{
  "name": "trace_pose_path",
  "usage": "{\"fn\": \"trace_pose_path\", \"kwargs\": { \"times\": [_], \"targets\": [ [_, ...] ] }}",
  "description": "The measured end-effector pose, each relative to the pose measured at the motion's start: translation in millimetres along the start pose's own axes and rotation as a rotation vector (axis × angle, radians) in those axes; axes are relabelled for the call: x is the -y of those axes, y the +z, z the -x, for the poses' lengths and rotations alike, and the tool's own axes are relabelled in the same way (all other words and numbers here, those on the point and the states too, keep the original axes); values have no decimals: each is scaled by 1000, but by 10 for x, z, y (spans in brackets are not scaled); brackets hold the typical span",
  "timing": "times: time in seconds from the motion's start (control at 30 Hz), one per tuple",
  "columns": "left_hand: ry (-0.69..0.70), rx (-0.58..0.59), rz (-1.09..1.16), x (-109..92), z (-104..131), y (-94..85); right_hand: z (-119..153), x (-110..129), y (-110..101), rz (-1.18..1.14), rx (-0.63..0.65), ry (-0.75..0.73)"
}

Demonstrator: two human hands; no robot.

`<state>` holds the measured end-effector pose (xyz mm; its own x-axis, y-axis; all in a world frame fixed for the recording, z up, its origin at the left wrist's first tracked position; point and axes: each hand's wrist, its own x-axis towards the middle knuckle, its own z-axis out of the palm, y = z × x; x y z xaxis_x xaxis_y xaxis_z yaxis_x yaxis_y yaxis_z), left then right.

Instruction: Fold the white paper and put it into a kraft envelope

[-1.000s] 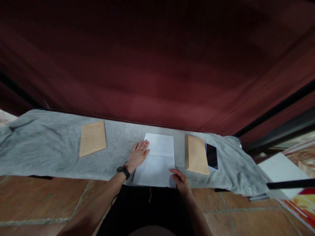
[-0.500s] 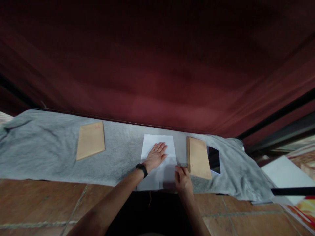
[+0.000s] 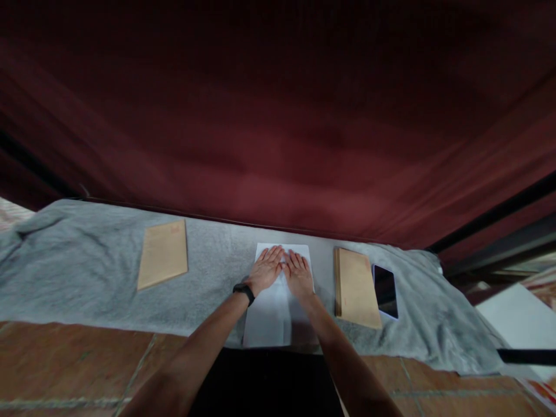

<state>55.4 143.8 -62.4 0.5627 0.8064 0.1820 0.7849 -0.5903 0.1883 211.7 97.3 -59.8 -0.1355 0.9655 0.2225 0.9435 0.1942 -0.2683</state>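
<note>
The white rectangular paper [image 3: 264, 318] lies in the lower middle of the frame, on the long bench-like surface covered with a soft grey cloth [image 3: 212, 272]. Its near end comes close to the dark clothing of the person [image 3: 264, 382], so probably it is put there because both arms can reach it straight.

The left hand [image 3: 266, 271], with a black band [image 3: 244, 292] on its wrist, rests palm down on the far half of the paper. The right hand [image 3: 299, 277] rests beside it in the same way. The fingers of both are extended and nearly flat, and neither hand is closed around anything. The thumbs come very near to each other; whether they touch, I cannot tell. This flat posture seems to serve for pressing the paper, since the cloth below looks soft. A paler strip runs lengthwise on the near half, but if it is a crease or only light is not certain.

One flat brown paper envelope [image 3: 163, 255] lies at the left of the frame, well apart from the hands. At the right, a small stack of brown paper envelopes [image 3: 358, 289] has its edges roughly aligned, maybe for easy reaching. Just beside it lies the dark-screened phone with a pale purple edge [image 3: 385, 292], seemingly put to the side, away from the paper.
</note>
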Motion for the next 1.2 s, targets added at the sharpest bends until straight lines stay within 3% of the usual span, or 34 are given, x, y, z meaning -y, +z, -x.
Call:
{"fn": "trace_pose_path", "kwargs": {
  "times": [0.23,0.5,0.6,0.73,0.8,0.9,0.97,1.07,1.2],
  "targets": [
    [-113,-59,-13,172,40,-40,20,-205,23,26,-60,66],
    [-227,-100,-58,432,399,-134,280,-424,-39,-20,-168,201],
    [-291,-138,-66,445,563,-189,455,-465,-62,-24,-213,243],
    [-321,-200,-69,142,809,-244,724,-349,-119,-22,-264,263],
    [-217,-173,-49,-158,930,-243,844,-193,-146,-35,-243,199],
    [13,-99,3,-615,1100,-212,994,74,-173,-69,-105,27],
    [83,-61,26,-799,1209,-199,1083,188,-189,-74,-26,-49],
    [121,-26,29,-818,1381,-234,1216,182,-229,-43,-6,-51],
    [151,20,10,-590,1636,-342,1409,-40,-276,-5,-72,10]
  ]
}}
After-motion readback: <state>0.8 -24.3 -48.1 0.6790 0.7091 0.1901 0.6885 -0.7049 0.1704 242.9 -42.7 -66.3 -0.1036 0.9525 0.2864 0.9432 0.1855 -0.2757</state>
